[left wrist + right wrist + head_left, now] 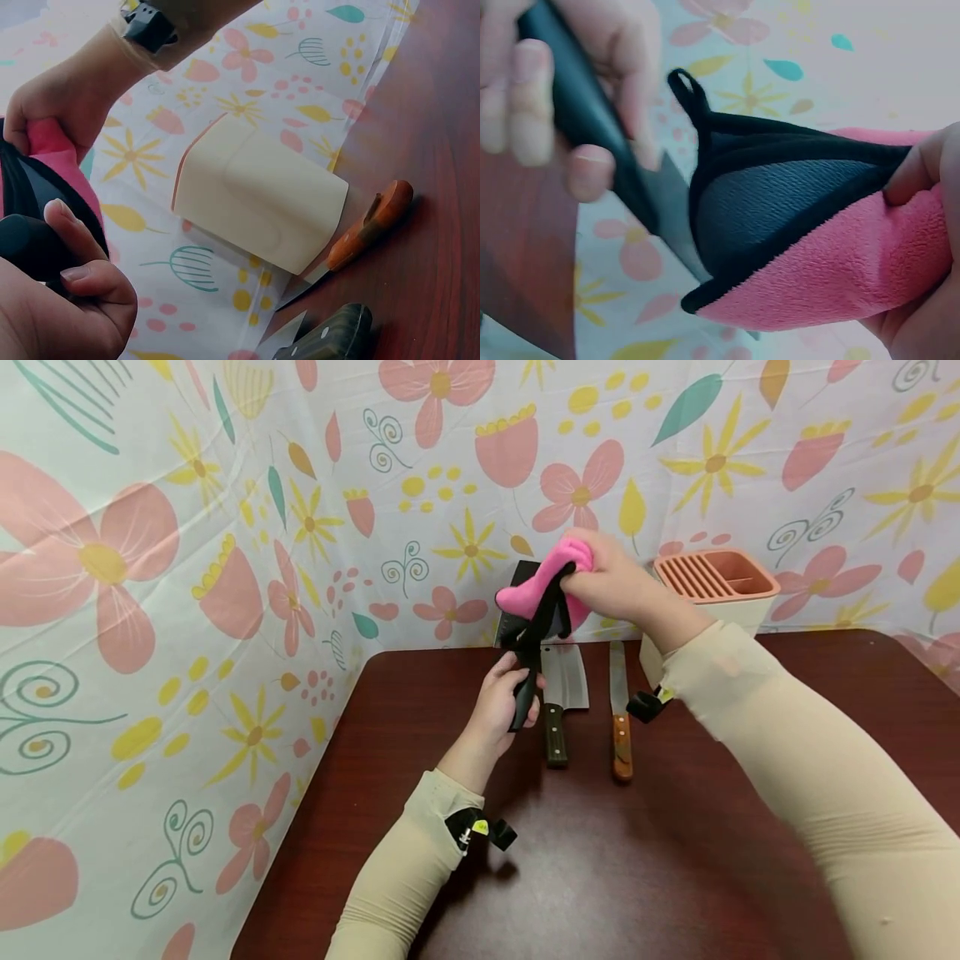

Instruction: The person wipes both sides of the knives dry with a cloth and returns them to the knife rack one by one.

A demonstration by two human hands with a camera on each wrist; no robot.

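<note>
My left hand (497, 702) grips the black handle (585, 112) of a kitchen knife, its blade (527, 572) pointing up and away toward the wall. My right hand (611, 575) holds a folded pink cleaning cloth (534, 592) with black edging and a grey inner side. The cloth overlaps the blade in the head view and covers much of it. In the right wrist view, part of the bare blade (676, 202) shows beside the cloth's black hanging loop (686, 88).
On the dark wooden table (600, 860) lie a cleaver (556, 735) with a dark handle and a long knife (622, 747) with an orange-brown wooden handle. A cream knife holder (255, 195) with a slotted orange top stands behind my right forearm. Flower-patterned cloth lines the walls.
</note>
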